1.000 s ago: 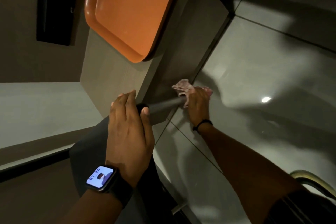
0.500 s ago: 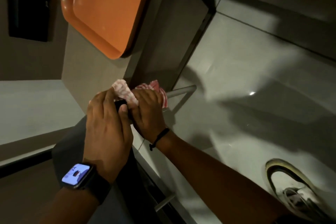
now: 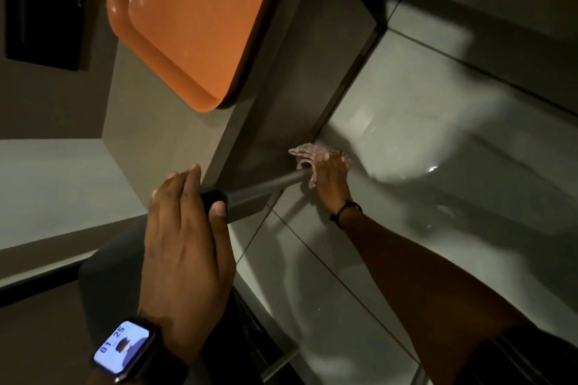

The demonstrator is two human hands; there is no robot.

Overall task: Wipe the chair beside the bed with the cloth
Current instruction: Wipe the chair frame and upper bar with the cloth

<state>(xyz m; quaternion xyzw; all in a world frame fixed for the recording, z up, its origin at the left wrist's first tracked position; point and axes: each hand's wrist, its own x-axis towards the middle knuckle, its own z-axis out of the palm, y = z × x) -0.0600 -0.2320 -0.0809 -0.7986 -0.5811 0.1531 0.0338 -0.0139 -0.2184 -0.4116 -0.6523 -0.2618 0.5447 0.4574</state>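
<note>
Right hand (image 3: 328, 178) has slid its crumpled pink cloth (image 3: 305, 151) back down the grey metal chair leg (image 3: 266, 186) to mid-frame; left hand (image 3: 187, 228) clamps the top — loose bunching could slip off.

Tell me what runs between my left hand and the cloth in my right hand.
In the head view, a bare grey chair leg spans the gap: the left hand grips its black-capped end, and the right hand holds the cloth around its far end.

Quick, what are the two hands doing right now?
Left hand: closed on the chair leg's near end.
Right hand: closed on the cloth, against the leg.
</note>
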